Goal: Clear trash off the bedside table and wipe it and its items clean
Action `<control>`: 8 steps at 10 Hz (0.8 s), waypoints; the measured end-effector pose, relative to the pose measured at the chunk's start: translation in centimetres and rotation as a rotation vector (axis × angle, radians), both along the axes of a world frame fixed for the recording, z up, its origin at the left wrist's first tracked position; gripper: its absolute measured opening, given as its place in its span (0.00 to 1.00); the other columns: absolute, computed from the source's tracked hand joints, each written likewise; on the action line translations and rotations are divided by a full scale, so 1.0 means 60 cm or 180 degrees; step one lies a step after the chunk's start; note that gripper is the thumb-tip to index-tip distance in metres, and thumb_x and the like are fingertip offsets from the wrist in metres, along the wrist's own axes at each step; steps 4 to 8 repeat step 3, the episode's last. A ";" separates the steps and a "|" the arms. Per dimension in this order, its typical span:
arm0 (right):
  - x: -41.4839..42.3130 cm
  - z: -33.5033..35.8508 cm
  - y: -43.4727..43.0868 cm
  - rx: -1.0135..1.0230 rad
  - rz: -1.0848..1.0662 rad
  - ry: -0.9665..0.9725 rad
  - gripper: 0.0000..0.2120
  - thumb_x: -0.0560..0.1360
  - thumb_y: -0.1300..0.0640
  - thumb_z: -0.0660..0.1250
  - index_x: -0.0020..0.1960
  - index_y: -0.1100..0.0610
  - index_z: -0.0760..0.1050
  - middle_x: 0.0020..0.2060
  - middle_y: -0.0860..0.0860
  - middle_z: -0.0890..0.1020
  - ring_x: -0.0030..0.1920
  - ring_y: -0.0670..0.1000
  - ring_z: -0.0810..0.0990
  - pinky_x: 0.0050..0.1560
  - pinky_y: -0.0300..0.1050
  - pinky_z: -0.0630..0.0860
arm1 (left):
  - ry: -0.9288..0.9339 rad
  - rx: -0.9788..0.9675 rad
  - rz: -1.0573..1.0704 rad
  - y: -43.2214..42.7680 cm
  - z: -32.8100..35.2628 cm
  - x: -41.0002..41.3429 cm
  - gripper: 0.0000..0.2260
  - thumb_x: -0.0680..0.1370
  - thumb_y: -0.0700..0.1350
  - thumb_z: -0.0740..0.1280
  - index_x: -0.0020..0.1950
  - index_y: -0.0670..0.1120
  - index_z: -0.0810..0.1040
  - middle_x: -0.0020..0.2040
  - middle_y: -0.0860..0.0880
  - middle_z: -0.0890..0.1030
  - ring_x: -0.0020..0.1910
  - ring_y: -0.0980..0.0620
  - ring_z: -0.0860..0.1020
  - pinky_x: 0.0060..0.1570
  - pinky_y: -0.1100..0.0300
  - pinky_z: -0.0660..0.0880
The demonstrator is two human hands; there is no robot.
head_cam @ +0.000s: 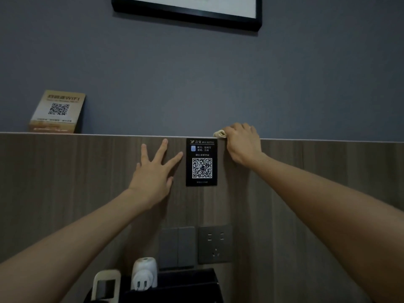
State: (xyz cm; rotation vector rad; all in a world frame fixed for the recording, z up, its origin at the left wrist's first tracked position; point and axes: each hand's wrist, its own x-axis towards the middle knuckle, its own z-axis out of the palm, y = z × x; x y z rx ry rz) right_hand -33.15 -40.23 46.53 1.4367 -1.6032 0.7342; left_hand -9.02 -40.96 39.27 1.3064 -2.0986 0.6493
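Pressing my left hand (pixel 153 173) flat against the wooden wall panel (pixel 65 182), I have its fingers straight and spread wide, holding nothing; the fingertips (pixel 180 154) reach just beside the left edge of a black hotel card (pixel 201 162) with a QR code that is fixed to the panel. My right hand (pixel 242 143) sits on the ledge (pixel 109 134) along the panel's top, just right of the card, with its fingers curled over a beige cloth (pixel 219 134). A folded end of the cloth sticks out to the left of my knuckles and lies on the ledge. Far to the left on that ledge stands a tan WiFi sign (pixel 58 111), tilted back toward the grey wall. A black picture frame (pixel 188 14) hangs above. Lower on the panel are grey switches (pixel 177 247) and a socket (pixel 215 244) side by side. Below them a white plug (pixel 144 274) stands at the edge of a black box (pixel 185 283).
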 end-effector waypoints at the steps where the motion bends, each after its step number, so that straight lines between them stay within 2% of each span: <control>1: 0.004 0.019 0.004 0.0360 0.0142 -0.0477 0.18 0.81 0.54 0.50 0.66 0.52 0.72 0.64 0.58 0.73 0.64 0.62 0.68 0.68 0.59 0.63 | -0.0070 0.0047 0.0048 0.001 0.001 0.002 0.33 0.80 0.52 0.61 0.77 0.62 0.42 0.78 0.52 0.33 0.75 0.32 0.38 0.67 0.40 0.67; 2: 0.009 0.013 0.016 0.0780 0.0243 -0.0367 0.22 0.80 0.48 0.48 0.72 0.46 0.65 0.68 0.58 0.71 0.66 0.64 0.69 0.70 0.63 0.59 | -0.0097 0.0091 0.0063 0.006 -0.002 0.002 0.35 0.79 0.54 0.62 0.78 0.62 0.42 0.78 0.52 0.33 0.75 0.32 0.38 0.67 0.39 0.67; 3: 0.014 0.015 0.039 0.0829 0.0287 -0.0182 0.27 0.78 0.47 0.54 0.76 0.42 0.55 0.75 0.56 0.62 0.72 0.64 0.61 0.73 0.66 0.51 | -0.0144 0.0269 0.0185 0.021 0.016 -0.004 0.35 0.79 0.57 0.61 0.78 0.61 0.41 0.79 0.50 0.36 0.76 0.33 0.42 0.70 0.33 0.58; 8: 0.014 0.015 0.039 0.0829 0.0287 -0.0182 0.27 0.78 0.47 0.54 0.76 0.42 0.55 0.75 0.56 0.62 0.72 0.64 0.61 0.73 0.66 0.51 | -0.0144 0.0269 0.0185 0.021 0.016 -0.004 0.35 0.79 0.57 0.61 0.78 0.61 0.41 0.79 0.50 0.36 0.76 0.33 0.42 0.70 0.33 0.58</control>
